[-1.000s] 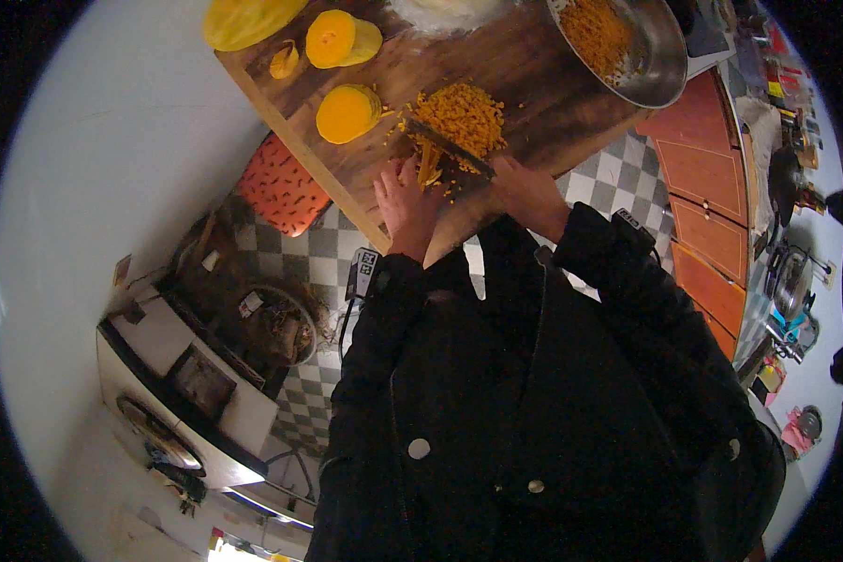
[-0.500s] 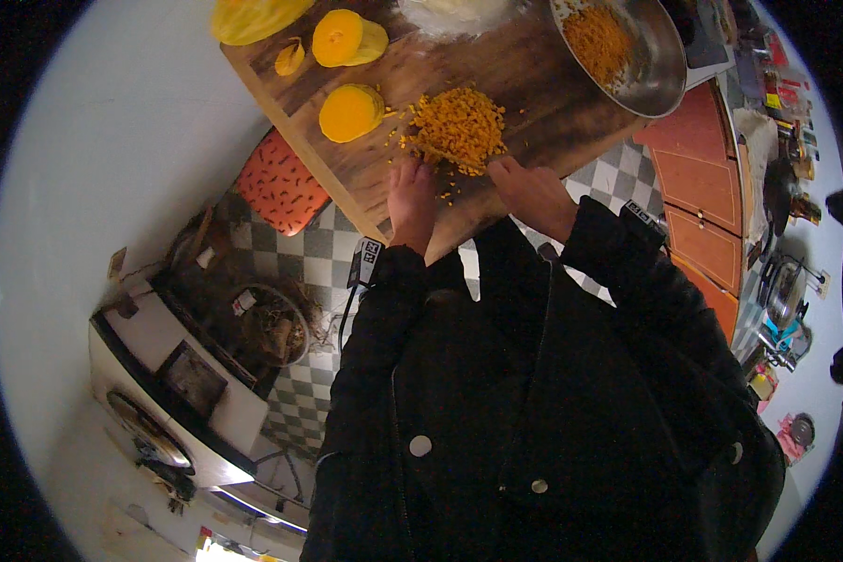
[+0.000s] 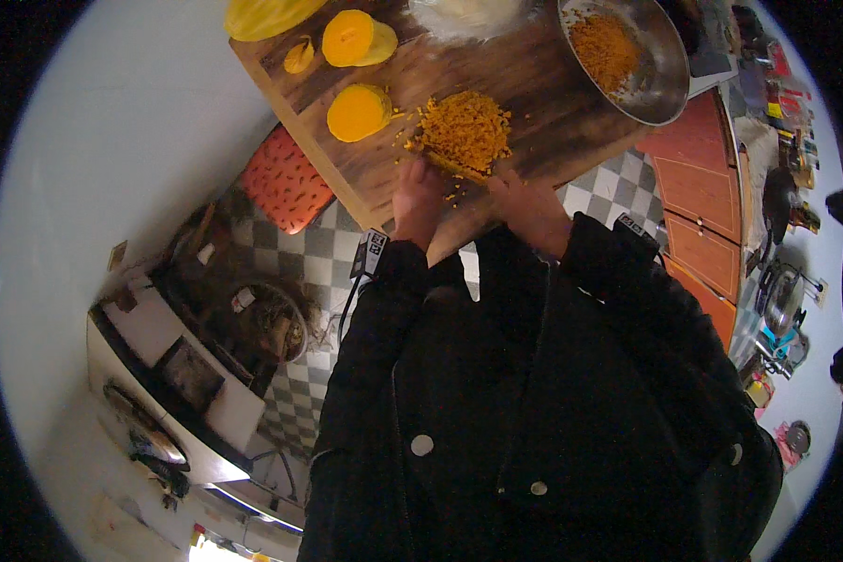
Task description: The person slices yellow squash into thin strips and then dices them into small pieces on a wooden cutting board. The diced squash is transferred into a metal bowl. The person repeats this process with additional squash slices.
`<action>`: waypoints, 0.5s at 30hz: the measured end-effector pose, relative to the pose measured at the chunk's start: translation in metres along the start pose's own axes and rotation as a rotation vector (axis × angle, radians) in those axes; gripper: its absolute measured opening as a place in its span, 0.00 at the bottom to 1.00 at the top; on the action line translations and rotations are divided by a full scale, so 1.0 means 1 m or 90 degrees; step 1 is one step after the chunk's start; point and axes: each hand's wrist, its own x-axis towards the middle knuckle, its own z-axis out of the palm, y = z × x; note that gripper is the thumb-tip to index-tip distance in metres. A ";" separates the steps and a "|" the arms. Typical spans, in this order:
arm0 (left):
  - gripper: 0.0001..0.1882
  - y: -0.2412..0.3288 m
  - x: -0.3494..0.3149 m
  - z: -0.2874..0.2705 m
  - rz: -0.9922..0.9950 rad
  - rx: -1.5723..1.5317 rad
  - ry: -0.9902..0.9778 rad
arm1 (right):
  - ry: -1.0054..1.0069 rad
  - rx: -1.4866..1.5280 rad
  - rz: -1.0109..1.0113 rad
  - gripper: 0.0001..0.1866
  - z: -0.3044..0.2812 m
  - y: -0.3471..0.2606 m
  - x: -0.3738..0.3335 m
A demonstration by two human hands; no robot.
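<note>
A heap of finely chopped orange squash (image 3: pixel 465 126) lies on a thick wooden board (image 3: pixel 553 140). Along its near edge runs a thin strip, seen edge-on and blurred, that looks like a knife blade (image 3: pixel 459 170). My right hand (image 3: pixel 532 208) is closed at the strip's right end; its handle is hidden under the fingers. My left hand (image 3: pixel 418 199) has its fingers bent together at the left end, against the heap. Loose bits lie between the hands. Beyond my left hand stand a cut squash piece (image 3: pixel 358 112) and a larger one (image 3: pixel 356 39).
A steel bowl (image 3: pixel 670 98) with more chopped squash stands at the board's far right. A white dough-like mass (image 3: pixel 473 17) sits at the back. A yellow squash (image 3: pixel 267 14) and a small scrap (image 3: pixel 299 56) lie far left. A red patterned stool (image 3: pixel 286 183) is beside the board.
My right hand has moved slightly left and closer to my left hand. The strip between the hands now shows against the heap's near edge. The whole view has shifted slightly.
</note>
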 end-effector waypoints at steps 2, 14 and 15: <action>0.13 -0.001 0.000 0.003 0.012 0.013 0.003 | -0.022 0.009 0.010 0.13 0.005 -0.002 0.003; 0.11 -0.008 -0.002 0.007 0.127 0.137 -0.032 | -0.052 -0.040 0.024 0.10 0.008 -0.009 0.002; 0.11 -0.007 -0.002 0.007 0.107 0.130 -0.044 | -0.079 -0.036 0.042 0.10 0.008 -0.010 0.004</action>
